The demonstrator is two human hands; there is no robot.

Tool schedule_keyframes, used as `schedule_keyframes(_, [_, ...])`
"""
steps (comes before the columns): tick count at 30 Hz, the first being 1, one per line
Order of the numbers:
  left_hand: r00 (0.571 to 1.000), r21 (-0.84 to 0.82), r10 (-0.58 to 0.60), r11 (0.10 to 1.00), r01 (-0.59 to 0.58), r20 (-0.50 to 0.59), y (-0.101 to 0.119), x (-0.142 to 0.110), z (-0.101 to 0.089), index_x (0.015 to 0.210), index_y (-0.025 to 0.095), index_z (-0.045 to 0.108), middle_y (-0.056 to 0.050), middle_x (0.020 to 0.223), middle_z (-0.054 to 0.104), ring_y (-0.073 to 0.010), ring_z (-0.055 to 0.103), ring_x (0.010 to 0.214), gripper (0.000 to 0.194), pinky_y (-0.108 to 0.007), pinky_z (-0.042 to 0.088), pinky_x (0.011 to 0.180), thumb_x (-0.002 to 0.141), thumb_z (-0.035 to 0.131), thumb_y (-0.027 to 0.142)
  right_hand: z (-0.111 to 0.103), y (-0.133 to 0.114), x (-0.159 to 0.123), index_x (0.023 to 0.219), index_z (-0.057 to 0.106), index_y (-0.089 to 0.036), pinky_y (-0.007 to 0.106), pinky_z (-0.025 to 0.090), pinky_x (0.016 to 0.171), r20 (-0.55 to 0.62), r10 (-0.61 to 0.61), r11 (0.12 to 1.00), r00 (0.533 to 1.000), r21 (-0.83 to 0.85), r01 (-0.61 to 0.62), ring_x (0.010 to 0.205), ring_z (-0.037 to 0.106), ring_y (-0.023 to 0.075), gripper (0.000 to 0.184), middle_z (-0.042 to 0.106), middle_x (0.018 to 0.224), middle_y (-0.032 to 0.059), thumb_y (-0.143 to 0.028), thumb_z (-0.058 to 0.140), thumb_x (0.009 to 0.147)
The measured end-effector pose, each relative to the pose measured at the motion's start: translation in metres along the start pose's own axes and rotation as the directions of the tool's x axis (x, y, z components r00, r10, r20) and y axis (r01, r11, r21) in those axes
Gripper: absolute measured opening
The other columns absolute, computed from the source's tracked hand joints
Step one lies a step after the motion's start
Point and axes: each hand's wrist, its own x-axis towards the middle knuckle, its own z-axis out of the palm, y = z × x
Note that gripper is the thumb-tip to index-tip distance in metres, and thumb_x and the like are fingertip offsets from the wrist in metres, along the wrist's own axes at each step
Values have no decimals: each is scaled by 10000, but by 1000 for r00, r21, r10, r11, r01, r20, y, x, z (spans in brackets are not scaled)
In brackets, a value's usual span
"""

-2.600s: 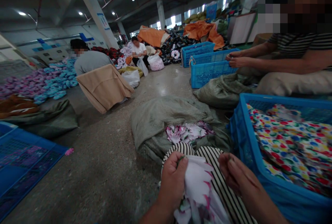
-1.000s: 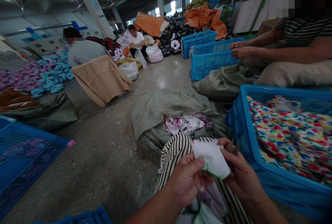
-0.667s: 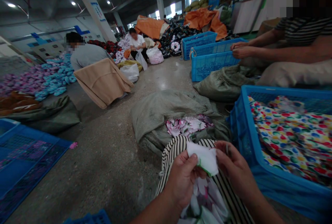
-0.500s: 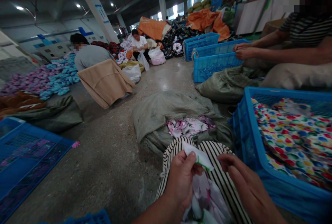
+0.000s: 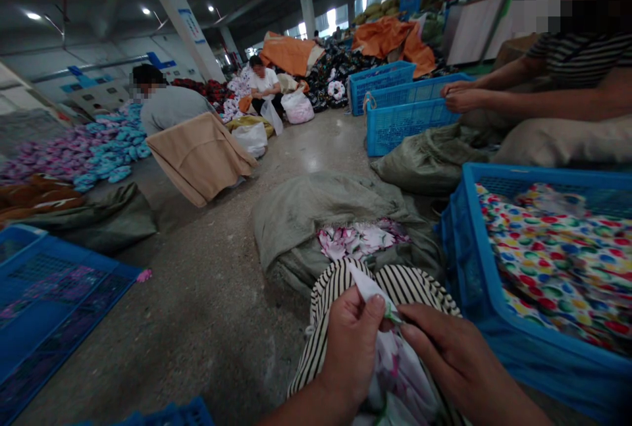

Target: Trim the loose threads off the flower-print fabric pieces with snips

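My left hand (image 5: pixel 351 347) is closed on a white, pink-flowered piece of cloth (image 5: pixel 395 373) that lies over my striped lap (image 5: pixel 405 284). My right hand (image 5: pixel 451 363) comes in from the right, its fingertips pinching the cloth's green-edged top corner against the left thumb. Just beyond my knees an open grey-green sack (image 5: pixel 316 215) holds more flowered pieces (image 5: pixel 360 239).
A blue crate (image 5: pixel 461 261) of dotted coloured cloth stands at my right. Another blue crate (image 5: pixel 44 294) lies at the left. A person sits at the right by blue baskets (image 5: pixel 395 126) and a sack (image 5: pixel 429 159). Two more people sit farther back among cloth piles.
The white corner that both hands held up a second ago has been drawn down and folded small. My hands have closed together over it, lower on my lap.
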Motion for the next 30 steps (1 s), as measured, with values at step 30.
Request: schedule_keyframes(30, [844, 10, -151, 985, 170, 514, -5, 24, -36, 839, 94, 592, -10, 615, 519, -74, 452, 548, 315, -208, 367, 586, 737, 590, 392, 27, 28, 16, 621, 542, -147, 132, 167, 293, 474, 212, -131, 855, 881, -456, 272, 193, -3, 308, 372, 357, -98, -421, 678, 659])
